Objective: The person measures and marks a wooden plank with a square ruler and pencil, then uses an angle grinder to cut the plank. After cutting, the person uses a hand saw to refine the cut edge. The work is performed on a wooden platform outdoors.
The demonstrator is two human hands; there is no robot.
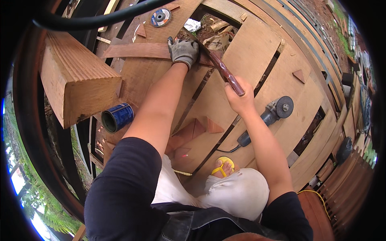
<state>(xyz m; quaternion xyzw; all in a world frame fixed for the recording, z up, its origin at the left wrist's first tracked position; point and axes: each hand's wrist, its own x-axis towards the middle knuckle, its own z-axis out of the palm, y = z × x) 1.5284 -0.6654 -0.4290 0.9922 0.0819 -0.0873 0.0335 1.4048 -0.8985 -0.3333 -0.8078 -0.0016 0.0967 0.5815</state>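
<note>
My left hand (183, 51), in a grey glove, presses down at the right end of a reddish wooden strip (138, 50) on the plank bench. Its fingers are bent over the wood and partly hidden. My bare right hand (240, 96) is wrapped round the glossy dark-brown handle of a long tool (219, 64). That tool slants up and left, its narrow dark far part passing just right of the glove; I cannot make out what kind it is. A small reddish wood piece (206, 60) lies beside the glove, partly behind the handle.
An angle grinder (268, 116) lies on the planks right of my right forearm. A blue can (117, 117) lies left of my left arm, below a thick grooved timber (80, 76). A grinding disc (161, 17) and triangular offcuts (215, 125) lie about. Gaps part the planks.
</note>
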